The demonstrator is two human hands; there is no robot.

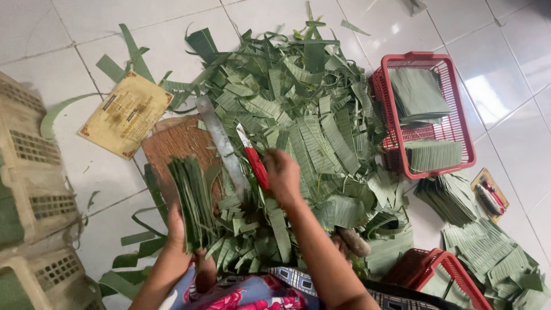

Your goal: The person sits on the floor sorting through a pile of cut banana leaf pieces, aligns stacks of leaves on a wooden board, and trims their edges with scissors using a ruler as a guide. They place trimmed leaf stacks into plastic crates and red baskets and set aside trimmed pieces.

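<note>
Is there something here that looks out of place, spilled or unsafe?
Yes. A long bare knife lies among the heap of cut leaf strips, partly over the wooden board, easy to miss. Loose strips are scattered over the tiles. The left hand holds a leaf bundle; the right hand grips a red-handled cutter.

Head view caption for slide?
Left hand holds stacked leaf strips; right hand grips a red-handled knife over leaf pile.

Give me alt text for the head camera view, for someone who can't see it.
Seen from above, the left hand holds a stack of cut green leaf strips while the right hand grips a red-handled cutter over a leaf pile; a red basket holds folded leaves.
</note>
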